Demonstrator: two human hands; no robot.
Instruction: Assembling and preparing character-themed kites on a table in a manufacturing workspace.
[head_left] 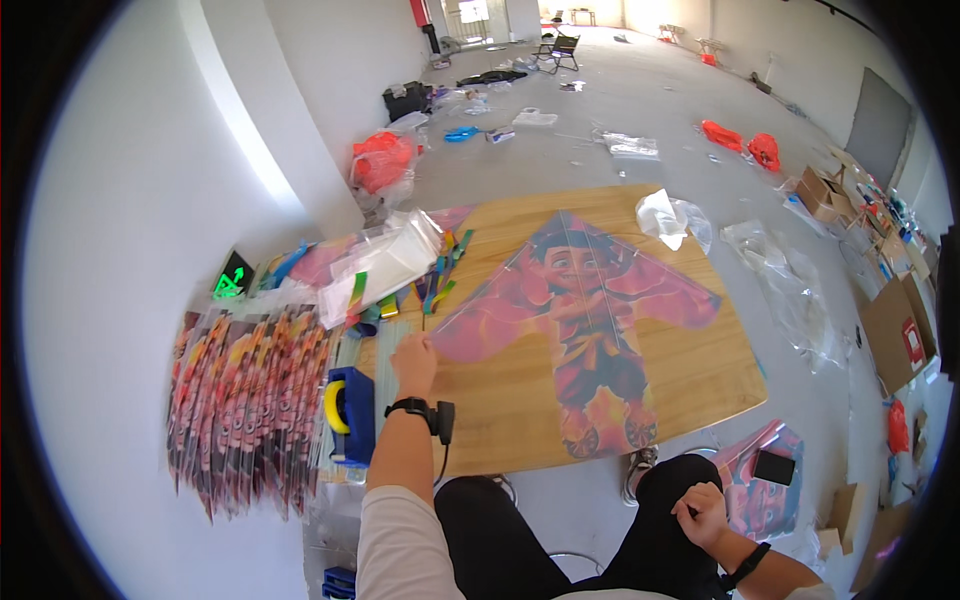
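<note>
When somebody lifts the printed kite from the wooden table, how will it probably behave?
The kite looks sheet-thin, so it is probably light for its width. Straight lines, perhaps rods, run over its upper part, which may stay stiff. Its long, film-like lower panel could flop.

Pink cartoon kite [598,335], flat on table [705,380]

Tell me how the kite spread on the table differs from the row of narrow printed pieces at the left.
The kite lies flat and open on the wooden table; the printed row is packed into narrow strips. The kite shows one whole cartoon figure, while the row shows many broken-up pictures. Both carry reds, pinks and dark tones.
</note>
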